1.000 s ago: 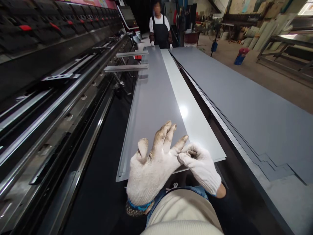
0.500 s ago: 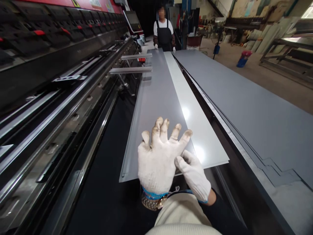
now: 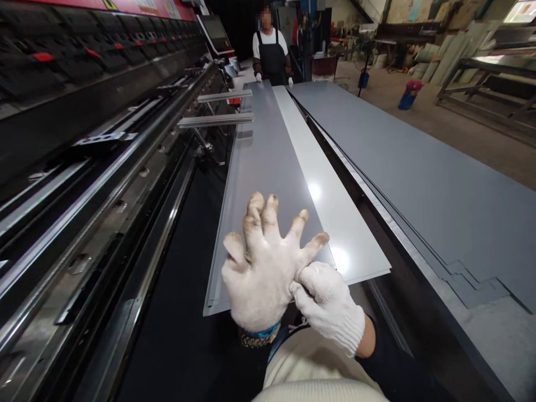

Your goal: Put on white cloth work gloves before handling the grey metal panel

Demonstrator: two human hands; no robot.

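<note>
My left hand point(image 3: 263, 262), in a dirty white knit glove, is raised with its fingers spread above the near end of a long grey sheet-metal panel point(image 3: 268, 162). My right hand point(image 3: 326, 304), in a cleaner white glove, pinches the left glove at the base of its outer finger. The panel lies lengthwise in front of me with a folded lip along its left edge. At its far end a person in a black apron point(image 3: 270, 50) rests both gloved hands on it.
A long press brake point(image 3: 96, 128) runs along the left, with two metal support arms point(image 3: 215, 119) reaching toward the panel. A stack of large grey sheets point(image 3: 402, 162) lies to the right. Racks and a blue bucket point(image 3: 407, 97) stand on the workshop floor beyond.
My left hand has turned and spread its fingers wider. My right hand has slid from the left fingertips to the base of the glove's fingers. The panel has not moved.
</note>
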